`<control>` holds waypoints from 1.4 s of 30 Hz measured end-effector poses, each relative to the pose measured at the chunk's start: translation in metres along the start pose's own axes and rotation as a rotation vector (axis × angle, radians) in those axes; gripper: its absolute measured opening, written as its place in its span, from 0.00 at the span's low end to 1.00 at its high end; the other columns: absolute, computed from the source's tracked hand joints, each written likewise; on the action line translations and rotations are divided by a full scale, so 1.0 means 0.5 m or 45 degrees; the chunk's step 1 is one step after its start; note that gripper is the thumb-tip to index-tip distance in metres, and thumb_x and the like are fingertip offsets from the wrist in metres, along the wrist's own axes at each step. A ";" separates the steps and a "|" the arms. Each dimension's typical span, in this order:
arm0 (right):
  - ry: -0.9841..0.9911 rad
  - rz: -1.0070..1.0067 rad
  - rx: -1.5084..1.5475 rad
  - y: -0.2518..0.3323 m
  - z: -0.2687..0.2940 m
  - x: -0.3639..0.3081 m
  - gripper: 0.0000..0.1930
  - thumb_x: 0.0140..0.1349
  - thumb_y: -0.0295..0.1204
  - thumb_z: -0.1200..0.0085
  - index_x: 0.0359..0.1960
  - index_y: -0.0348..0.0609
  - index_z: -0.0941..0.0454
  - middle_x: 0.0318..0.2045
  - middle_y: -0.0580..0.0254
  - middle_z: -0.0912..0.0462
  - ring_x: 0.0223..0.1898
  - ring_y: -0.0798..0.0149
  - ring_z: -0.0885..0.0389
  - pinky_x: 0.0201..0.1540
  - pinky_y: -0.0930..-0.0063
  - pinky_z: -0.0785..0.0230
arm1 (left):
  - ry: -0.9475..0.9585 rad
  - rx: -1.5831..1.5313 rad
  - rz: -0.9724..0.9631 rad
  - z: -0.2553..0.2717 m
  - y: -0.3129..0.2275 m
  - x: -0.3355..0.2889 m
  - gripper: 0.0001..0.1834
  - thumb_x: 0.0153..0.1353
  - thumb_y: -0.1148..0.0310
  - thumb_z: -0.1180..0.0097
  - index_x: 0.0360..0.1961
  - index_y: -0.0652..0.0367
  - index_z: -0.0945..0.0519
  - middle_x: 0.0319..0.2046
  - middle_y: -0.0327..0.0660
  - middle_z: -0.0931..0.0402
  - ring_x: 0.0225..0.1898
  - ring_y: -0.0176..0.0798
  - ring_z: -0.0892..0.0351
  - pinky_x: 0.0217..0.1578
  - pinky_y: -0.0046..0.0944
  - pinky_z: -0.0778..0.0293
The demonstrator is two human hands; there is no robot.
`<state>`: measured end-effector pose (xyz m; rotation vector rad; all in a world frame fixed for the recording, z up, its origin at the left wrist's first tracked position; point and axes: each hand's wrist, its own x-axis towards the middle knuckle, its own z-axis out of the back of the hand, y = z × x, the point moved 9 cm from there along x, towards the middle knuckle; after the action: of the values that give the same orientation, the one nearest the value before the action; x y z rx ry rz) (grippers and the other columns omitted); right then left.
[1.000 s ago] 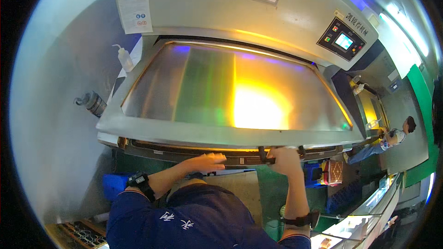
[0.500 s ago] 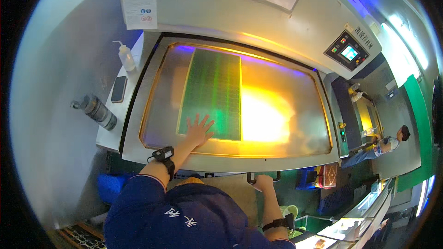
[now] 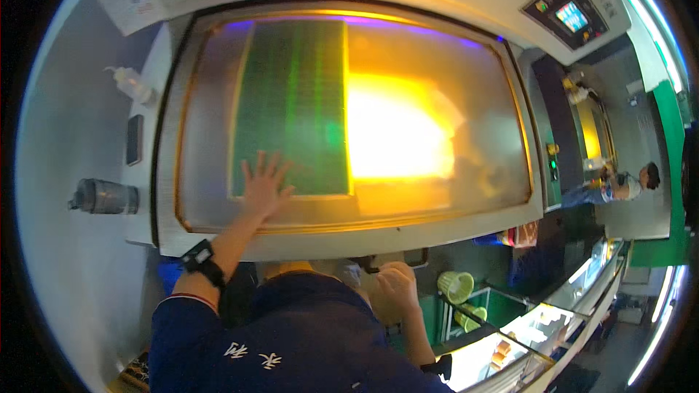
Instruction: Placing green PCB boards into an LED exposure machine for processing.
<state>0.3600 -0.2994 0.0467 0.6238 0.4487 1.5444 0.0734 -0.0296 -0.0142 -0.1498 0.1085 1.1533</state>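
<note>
A thin green rectangular panel [image 3: 295, 102], with paler vertical stripes, lies on the left half of a framed, see-through sheet [image 3: 480, 113] over the machine bed. My left hand [image 3: 263, 188] rests spread on the near edge of the panel, palm down, with nothing held. Below the machine's front edge, my right hand [image 3: 397, 284] is closed at a black U-shaped handle [image 3: 417, 257]. Slight blur hides the exact wrap of its fingers. Bright yellow light glows through the sheet beside the panel.
On the left ledge are a squeeze bottle [image 3: 132, 84], a phone [image 3: 135, 138] and a dark drinking bottle [image 3: 107, 197]. A control panel [image 3: 569, 14] hangs at upper right. Another person [image 3: 619, 185] stands at a similar machine on the right. Green baskets [image 3: 456, 286] sit at lower right.
The whole view has shifted and turned as my head moved. My left hand stays spread on the panel's near edge, and my right hand stays closed at the handle.
</note>
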 end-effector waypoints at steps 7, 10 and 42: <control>0.702 -0.631 0.308 -0.320 -0.059 -0.095 0.15 0.57 0.35 0.37 0.44 0.42 0.19 0.44 0.52 0.16 0.48 0.47 0.19 0.53 0.53 0.27 | -0.123 -0.018 0.003 -0.003 0.010 0.002 0.33 0.64 0.44 0.50 0.70 0.37 0.33 0.76 0.34 0.50 0.77 0.54 0.61 0.72 0.70 0.68; 0.292 -0.407 -0.211 -0.586 -0.066 -0.054 0.21 0.60 0.40 0.43 0.55 0.50 0.22 0.50 0.47 0.18 0.50 0.41 0.20 0.54 0.49 0.28 | -0.124 0.022 -0.014 -0.010 0.009 0.006 0.32 0.65 0.44 0.52 0.70 0.38 0.33 0.76 0.34 0.51 0.77 0.54 0.61 0.72 0.68 0.68; -0.257 -1.887 1.403 -0.457 -0.213 -0.623 0.20 0.47 0.22 0.48 0.46 0.43 0.28 0.43 0.58 0.22 0.43 0.55 0.21 0.43 0.55 0.25 | -0.127 0.086 0.631 -0.037 0.051 0.005 0.36 0.70 0.43 0.59 0.76 0.38 0.48 0.77 0.37 0.57 0.77 0.54 0.60 0.69 0.72 0.62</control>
<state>0.4709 -0.5823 -0.2148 0.9017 1.2427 -0.2798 0.0508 -0.0205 -0.0343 -0.0022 0.0988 1.6469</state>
